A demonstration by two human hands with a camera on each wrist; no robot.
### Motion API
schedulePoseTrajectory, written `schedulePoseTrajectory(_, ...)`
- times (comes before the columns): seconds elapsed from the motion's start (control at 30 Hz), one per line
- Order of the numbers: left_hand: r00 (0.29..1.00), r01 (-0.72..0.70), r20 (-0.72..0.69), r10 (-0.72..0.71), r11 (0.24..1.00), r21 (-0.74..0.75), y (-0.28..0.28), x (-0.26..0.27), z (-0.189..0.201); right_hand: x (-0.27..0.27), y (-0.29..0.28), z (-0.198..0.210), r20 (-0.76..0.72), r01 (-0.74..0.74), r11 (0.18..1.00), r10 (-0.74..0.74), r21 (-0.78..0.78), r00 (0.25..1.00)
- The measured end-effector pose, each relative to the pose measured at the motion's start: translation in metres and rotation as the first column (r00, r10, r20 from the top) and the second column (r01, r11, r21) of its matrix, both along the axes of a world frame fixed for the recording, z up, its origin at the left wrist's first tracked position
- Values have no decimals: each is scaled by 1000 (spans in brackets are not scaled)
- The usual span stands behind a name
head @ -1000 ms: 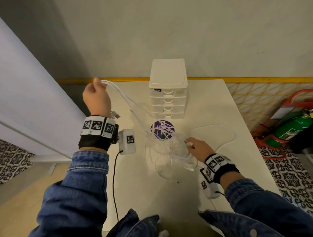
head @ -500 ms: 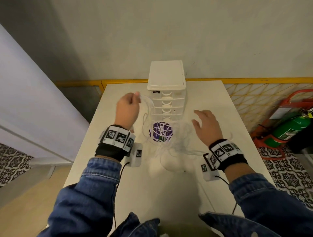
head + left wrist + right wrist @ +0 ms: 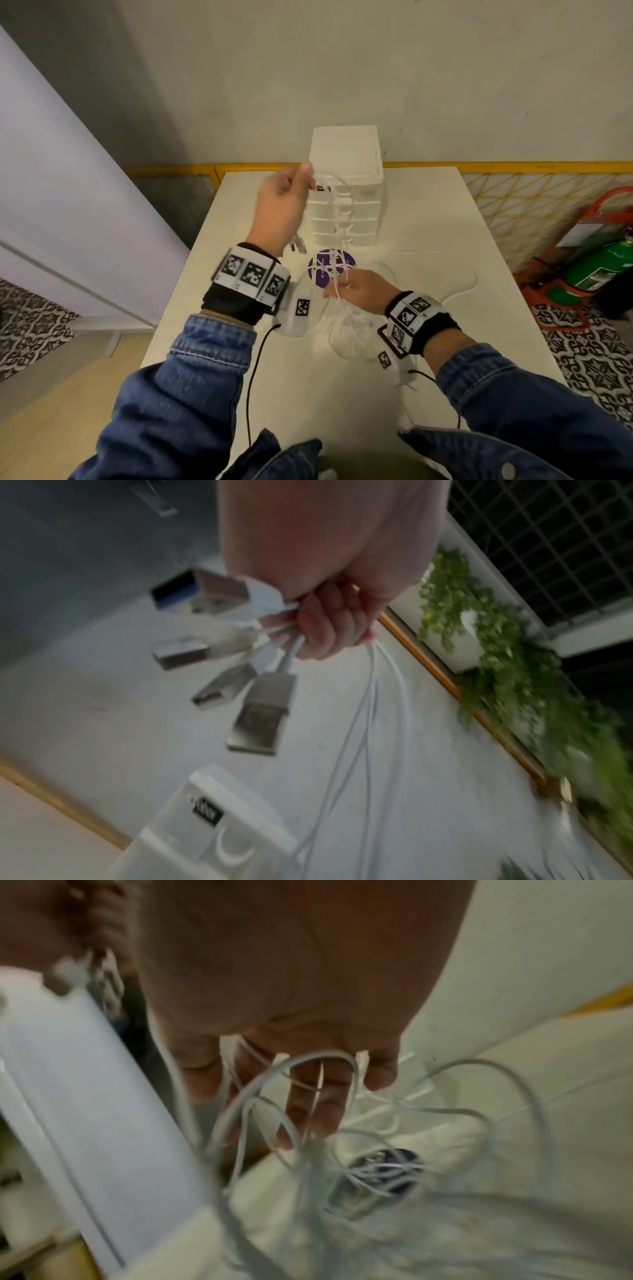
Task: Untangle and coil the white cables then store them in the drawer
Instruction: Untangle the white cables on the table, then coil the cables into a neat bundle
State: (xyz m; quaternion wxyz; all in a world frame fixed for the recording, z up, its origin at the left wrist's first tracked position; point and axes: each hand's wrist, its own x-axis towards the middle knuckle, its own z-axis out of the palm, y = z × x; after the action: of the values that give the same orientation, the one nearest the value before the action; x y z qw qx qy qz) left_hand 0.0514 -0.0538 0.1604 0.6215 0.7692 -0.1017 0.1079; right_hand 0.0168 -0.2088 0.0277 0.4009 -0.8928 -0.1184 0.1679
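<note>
Several white cables (image 3: pixel 337 222) hang from my left hand (image 3: pixel 284 205), which is raised beside the top of the white drawer unit (image 3: pixel 346 185). In the left wrist view its curled fingers (image 3: pixel 329 626) grip the cable ends, and the metal USB plugs (image 3: pixel 262 710) stick out below the fist. The strands run down to my right hand (image 3: pixel 356 291), low over the table. In the right wrist view its fingers (image 3: pixel 315 1096) are spread fairly straight, with strands (image 3: pixel 284 1069) threaded between them. The tangle (image 3: pixel 349 329) lies beneath that hand, and one loop (image 3: pixel 445 270) trails right.
A purple round disc (image 3: pixel 320 272) lies in front of the drawer unit, whose drawers look closed. The white table (image 3: pixel 308 394) ends at a yellow-edged wall. A green extinguisher (image 3: pixel 603 270) in a red stand sits on the floor to the right.
My left hand has risen to the height of the drawer unit's top, drawing the cables up. My right hand came back from right of the disc into the hanging strands.
</note>
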Motion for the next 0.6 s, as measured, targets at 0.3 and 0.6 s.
schedulePoseTrajectory(0.3, 909, -416, -8, 416, 908, -50, 52, 22, -8, 5, -65, -13, 121, 388, 908, -372, -159, 920)
schedulePoseTrajectory(0.6, 888, -453, 91, 451, 891, 7, 42, 19, -14, 14, -75, 24, 98, 311, 844, -299, -436, 949)
